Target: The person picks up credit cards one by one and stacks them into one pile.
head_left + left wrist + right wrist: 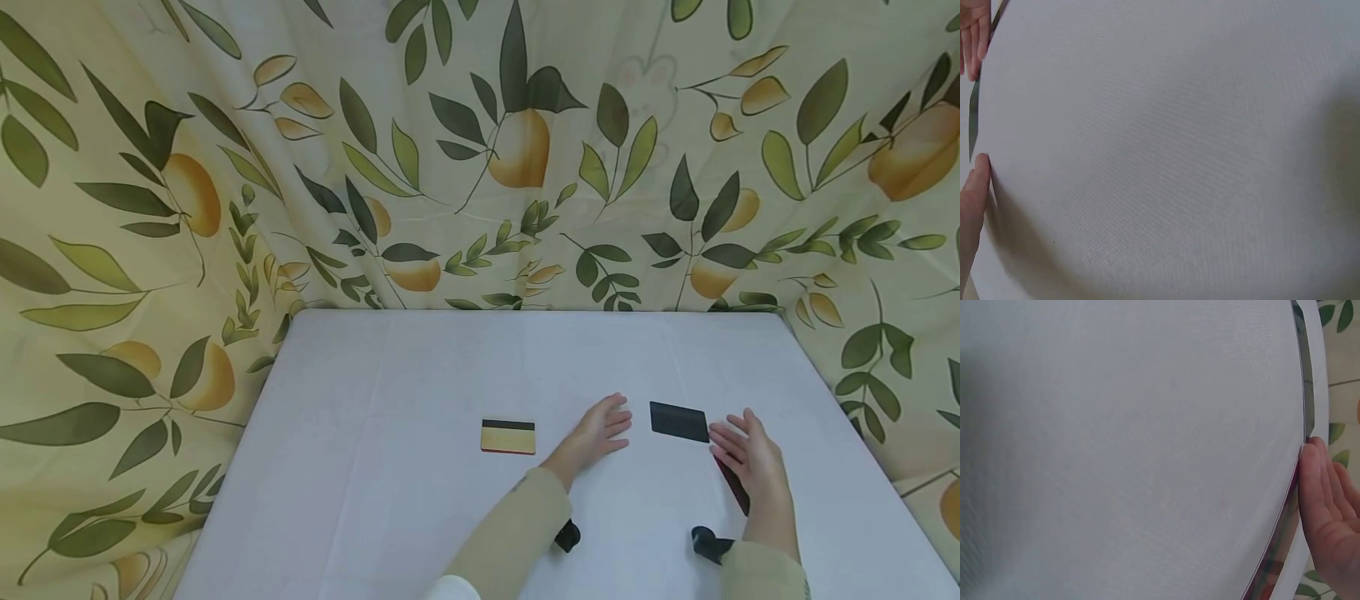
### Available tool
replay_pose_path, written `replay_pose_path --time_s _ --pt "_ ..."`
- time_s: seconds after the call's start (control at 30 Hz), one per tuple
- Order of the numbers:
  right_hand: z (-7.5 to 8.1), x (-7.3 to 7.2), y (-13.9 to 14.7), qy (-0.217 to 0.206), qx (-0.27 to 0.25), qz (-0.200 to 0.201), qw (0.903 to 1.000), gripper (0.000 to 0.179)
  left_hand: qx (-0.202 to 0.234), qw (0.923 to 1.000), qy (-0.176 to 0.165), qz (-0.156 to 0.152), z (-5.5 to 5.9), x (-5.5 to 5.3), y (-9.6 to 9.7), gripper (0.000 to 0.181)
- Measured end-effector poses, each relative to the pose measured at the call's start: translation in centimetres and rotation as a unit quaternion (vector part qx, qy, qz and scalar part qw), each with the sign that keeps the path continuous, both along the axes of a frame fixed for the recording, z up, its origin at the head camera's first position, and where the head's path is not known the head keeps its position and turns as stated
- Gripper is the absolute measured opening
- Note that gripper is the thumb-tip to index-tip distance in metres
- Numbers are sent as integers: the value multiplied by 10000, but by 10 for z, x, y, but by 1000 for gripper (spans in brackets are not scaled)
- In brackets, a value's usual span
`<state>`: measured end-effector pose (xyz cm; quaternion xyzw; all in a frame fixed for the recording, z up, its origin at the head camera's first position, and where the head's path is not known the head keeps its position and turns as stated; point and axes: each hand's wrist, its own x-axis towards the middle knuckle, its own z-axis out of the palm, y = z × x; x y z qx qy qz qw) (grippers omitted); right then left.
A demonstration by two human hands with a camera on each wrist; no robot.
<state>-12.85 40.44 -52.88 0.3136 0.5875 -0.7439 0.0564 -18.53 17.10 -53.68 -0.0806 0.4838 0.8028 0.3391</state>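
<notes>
A black card (679, 422) lies flat on the white table between the two hands. Just right of it is the right hand (752, 457), fingers extended, its fingertips close to the card's right end. Beneath that hand a dark red-edged card (732, 485) is partly hidden. My left hand (597, 432) rests on its edge left of the black card, fingers loosely extended and holding nothing. Further left lies a cream card (508, 437) with a black stripe and a red lower edge. The right wrist view shows the right hand (1329, 509) beside the cards' edges.
The white table (405, 367) runs back to a curtain (465, 217) printed with leaves and orange fruit. Black wrist-worn pieces stick out by the left sleeve (567, 536) and the right sleeve (761, 571).
</notes>
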Motion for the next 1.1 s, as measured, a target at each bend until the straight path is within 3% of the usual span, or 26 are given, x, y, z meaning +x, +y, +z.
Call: replay_pose_path --time_s 0.23,0.5,0.7,0.93,1.03,1.1 --pt "-4 0 2 95 -33 324 9994 92 135 9997 -23 -177 -1 3 9 52" --pt "-6 -1 2 21 -287 374 9989 94 209 9992 -100 -323 0 9 18 55" --pt "-1 0 -1 9 -270 509 9983 94 234 9993 -180 -210 -2 9 21 56" --pt "6 2 -5 -207 -593 329 9975 93 427 9983 -393 82 -6 9 24 57" --pt "6 2 -6 -236 -749 203 9967 88 483 9974 -483 234 -8 9 25 56" --pt "5 2 -6 -218 -848 92 9961 75 488 9970 -514 314 -8 10 24 56"
